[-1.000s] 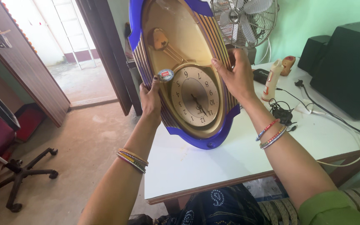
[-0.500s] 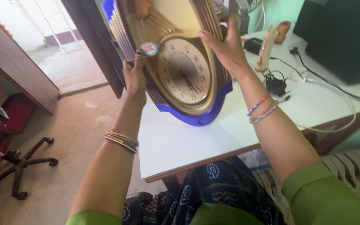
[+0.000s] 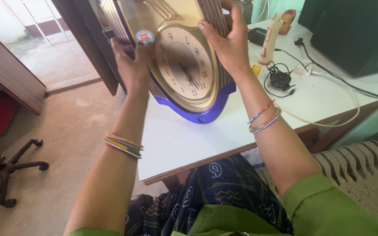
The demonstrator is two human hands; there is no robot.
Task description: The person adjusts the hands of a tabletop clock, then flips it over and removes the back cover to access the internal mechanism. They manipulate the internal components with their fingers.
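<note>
The person holds a large wall clock [image 3: 184,65] up in front of the chest with both hands, one on each long edge. The left hand [image 3: 130,65] wraps the ribbed left edge, fingers curled behind the frame and the thumb side toward the glass, just below a small round red-and-white sticker [image 3: 145,37]. The right hand [image 3: 226,41] clamps the right edge with its fingers spread across the gold ribs. Both hands are closed on the clock, so its weight is shared and it cannot swing.

The clock hangs upside down from this view: the numeral for 12 sits at 6 o'clock on the dial and the blue rim [image 3: 197,114] points down toward the white surface [image 3: 184,140]. The rim seems to hover just above the surface rather than rest on it, though the gap is hard to judge. The face tilts toward the person's eyes, which suits looking at the dial.

At 2 o'clock from the clock, a coiled black cable [image 3: 280,80] lies on the surface, with a cream handheld tool [image 3: 270,37] standing near it and a dark monitor [image 3: 355,30] further at 3 o'clock. At 8 o'clock, on the floor, stands the base of a wheeled chair [image 3: 9,168].
</note>
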